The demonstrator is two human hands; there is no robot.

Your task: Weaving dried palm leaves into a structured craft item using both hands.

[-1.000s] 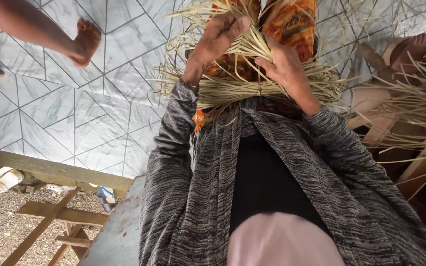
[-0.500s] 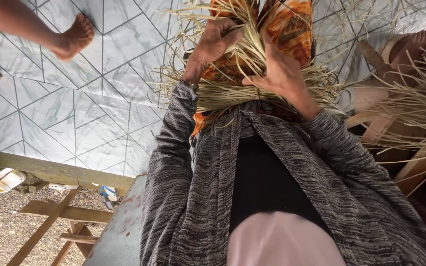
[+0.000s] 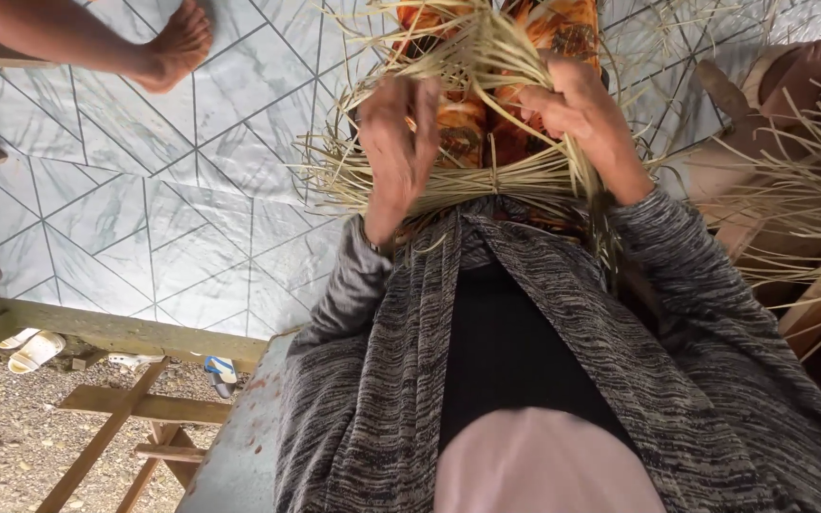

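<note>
L hand (image 3: pixel 399 142) spread wide over straw strips (image 3: pixel 486 180); R hand (image 3: pixel 577 109) grips a bunch, orange cloth (image 3: pixel 563 24) far behind.

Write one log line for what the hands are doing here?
left hand: spread on straw strips | right hand: gripping strips | lap: orange cloth

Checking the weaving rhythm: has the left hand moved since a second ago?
Yes. The left hand has dropped from the top of the straw bundle toward the tie at its middle, fingers spread over the strands.
</note>
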